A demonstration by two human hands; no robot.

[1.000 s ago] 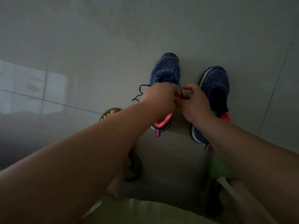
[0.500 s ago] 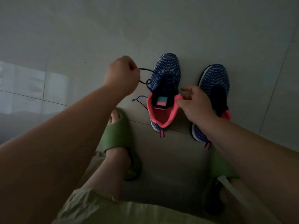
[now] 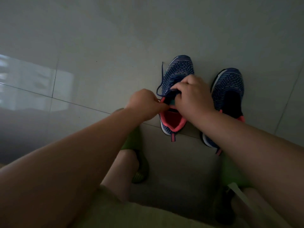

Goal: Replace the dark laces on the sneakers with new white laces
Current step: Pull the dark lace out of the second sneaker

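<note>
- Plainly early: dark lace (image 3: 162,83) partly loosened on left sneaker (image 3: 176,96); right sneaker (image 3: 228,89) looks laceless.
- Left hand (image 3: 144,104) pinches something thin, likely lace; right hand (image 3: 192,94) curls over eyelets.
- No white laces visible.

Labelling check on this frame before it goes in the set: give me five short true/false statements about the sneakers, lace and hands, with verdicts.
1. Both hands are at the left sneaker. True.
2. The right sneaker still has a dark lace threaded through it. False: no lace shows on it.
3. A loose end of the dark lace lies on the floor left of the toe. True.
4. The right hand rests on the floor. False: it is over the left sneaker's lacing area, fingers curled.
5. The left hand is at the pink collar's left edge. True.
</note>
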